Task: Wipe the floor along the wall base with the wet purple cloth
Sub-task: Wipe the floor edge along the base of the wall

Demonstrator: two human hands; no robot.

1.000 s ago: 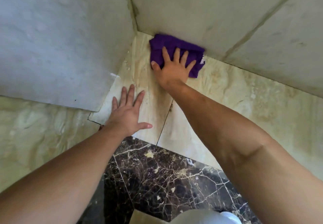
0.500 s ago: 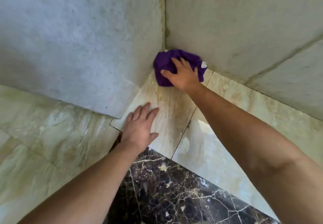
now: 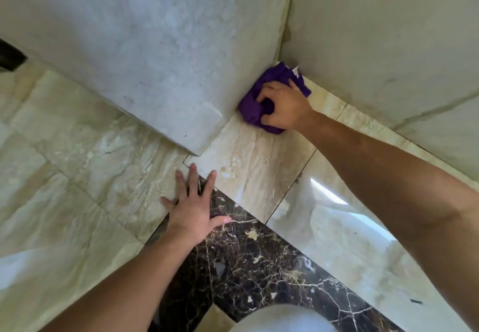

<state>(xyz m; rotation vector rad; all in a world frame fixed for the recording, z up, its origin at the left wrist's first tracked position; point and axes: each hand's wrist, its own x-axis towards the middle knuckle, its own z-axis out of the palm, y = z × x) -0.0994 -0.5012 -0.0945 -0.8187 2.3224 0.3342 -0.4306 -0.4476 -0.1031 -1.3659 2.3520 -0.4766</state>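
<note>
The purple cloth [image 3: 252, 110] is bunched up on the cream floor tile [image 3: 254, 160], pressed into the inner corner where two pale walls meet. My right hand [image 3: 283, 107] grips it from above, fingers curled into its folds, and hides its middle. A small white tag shows at the cloth's far edge. My left hand [image 3: 194, 210] lies flat on the floor with fingers spread, over the seam between the cream tile and the dark marble tile [image 3: 259, 261], just in front of the jutting wall corner.
The left wall [image 3: 155, 59] juts out to an outer corner near my left hand. The right wall [image 3: 388, 46] runs back to the right. A rounded white object [image 3: 282, 318] sits at the bottom edge. A dark object [image 3: 10, 57] shows at far left.
My right hand has slid the cloth left along the wall base into the corner and closed from flat to a curled grip. My left hand has shifted back onto the dark tile seam.
</note>
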